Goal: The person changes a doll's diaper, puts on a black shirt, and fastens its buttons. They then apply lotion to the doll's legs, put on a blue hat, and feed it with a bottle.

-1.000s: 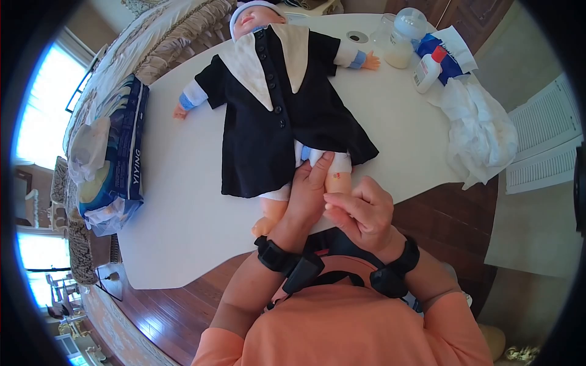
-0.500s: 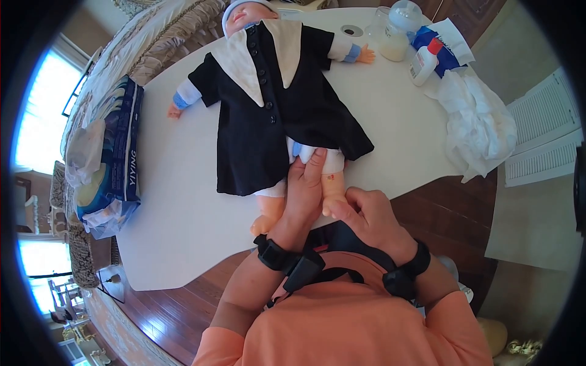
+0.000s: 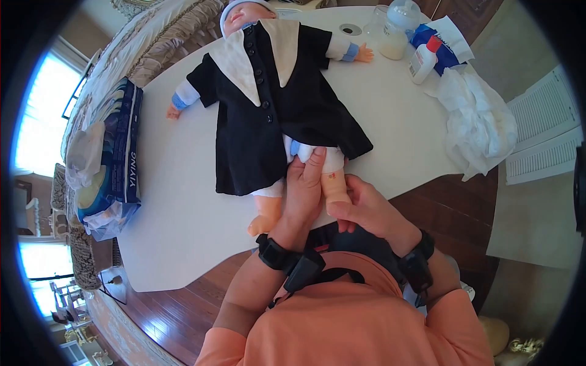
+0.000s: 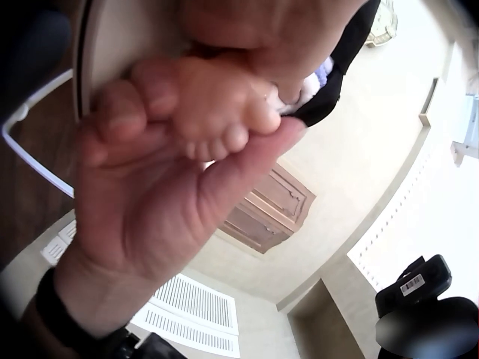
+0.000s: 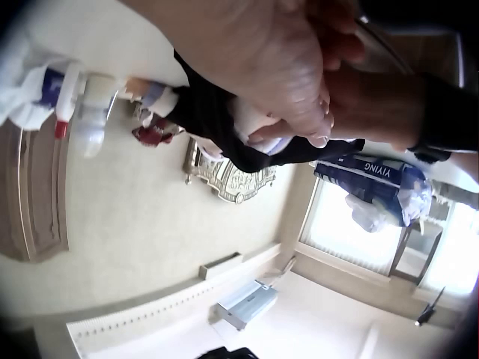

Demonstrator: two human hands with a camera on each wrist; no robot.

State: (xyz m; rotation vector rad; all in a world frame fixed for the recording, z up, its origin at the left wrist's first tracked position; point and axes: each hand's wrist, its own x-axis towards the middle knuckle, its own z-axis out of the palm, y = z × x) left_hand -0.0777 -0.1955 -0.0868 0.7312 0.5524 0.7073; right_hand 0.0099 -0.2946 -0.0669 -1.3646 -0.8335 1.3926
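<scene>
A doll in a black dress (image 3: pixel 241 143) with a white pointed collar lies face up on the white table (image 3: pixel 174 244). Between its legs, my left hand (image 3: pixel 305 186) grips the upper part of one leg, thumb on the white cloth; its other fingertips are hidden. My right hand (image 3: pixel 369 210) holds that leg's foot (image 4: pixel 217 105). In the left wrist view, the toes rest between the thumb and curled fingers of my right hand (image 4: pixel 153 198). The right wrist view shows my right hand (image 5: pixel 258 67) close up, with the left forearm (image 5: pixel 382 108) behind it.
A blue package (image 3: pixel 131 143) marked YIYING stands at the table's left. At the back right are a bottle (image 3: pixel 394 43), a white bottle with a red cap (image 3: pixel 423 63) and a blue-and-white pack (image 3: pixel 442 46). Crumpled white material (image 3: pixel 479 125) lies at the right edge.
My right hand has come from above the lower leg onto the foot and taken hold of it. My left hand keeps its place on the leg. The head view has shifted slightly.
</scene>
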